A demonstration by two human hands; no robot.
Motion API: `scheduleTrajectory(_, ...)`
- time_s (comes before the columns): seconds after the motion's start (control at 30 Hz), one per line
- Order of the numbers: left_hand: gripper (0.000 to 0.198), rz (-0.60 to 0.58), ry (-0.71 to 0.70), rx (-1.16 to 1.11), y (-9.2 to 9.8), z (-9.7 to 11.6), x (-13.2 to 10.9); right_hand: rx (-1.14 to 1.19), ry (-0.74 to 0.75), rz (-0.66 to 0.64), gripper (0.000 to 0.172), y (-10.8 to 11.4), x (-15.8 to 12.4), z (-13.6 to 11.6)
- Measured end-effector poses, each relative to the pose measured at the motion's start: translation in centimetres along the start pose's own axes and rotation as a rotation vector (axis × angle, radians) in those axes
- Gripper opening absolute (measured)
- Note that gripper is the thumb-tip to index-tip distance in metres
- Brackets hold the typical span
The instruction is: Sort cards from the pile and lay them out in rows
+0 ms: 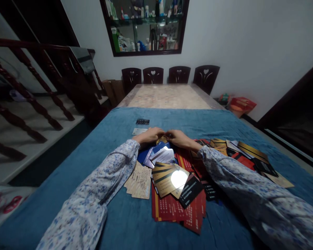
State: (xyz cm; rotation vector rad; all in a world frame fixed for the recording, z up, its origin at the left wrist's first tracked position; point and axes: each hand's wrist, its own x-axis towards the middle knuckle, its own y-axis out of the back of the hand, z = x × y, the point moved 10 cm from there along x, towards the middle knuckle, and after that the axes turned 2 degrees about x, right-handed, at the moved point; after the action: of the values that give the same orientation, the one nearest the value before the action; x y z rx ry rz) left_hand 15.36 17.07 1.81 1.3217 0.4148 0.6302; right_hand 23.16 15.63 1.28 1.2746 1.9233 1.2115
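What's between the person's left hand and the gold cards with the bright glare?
Blue cards and pale cards lie between the left hand and the gold cards, in the head view.

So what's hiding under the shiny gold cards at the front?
Red cards stick out from beneath the gold cards, toward you. The covered parts of those red cards, and anything else tucked under there, can't be seen.

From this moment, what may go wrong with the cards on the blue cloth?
The gold cards overlap on top of the red cards, so a bump might slide them. The right sleeve passes close to the black card beside it and might drag it. The left hand is near the white card and might push it.
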Motion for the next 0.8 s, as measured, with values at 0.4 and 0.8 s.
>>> scheduleTrajectory(0.4,0.026,-0.042,0.016,-0.043,0.4,1.4,-5.1,0.318,0.078,0.037,0.026,-2.3,-0.7,-4.0)
scheduleTrajectory(0.8,0.027,-0.052,0.071,-0.010,1.9,-0.3,-9.7,0.386,0.266,0.049,0.024,-1.7,-0.8,-8.9)
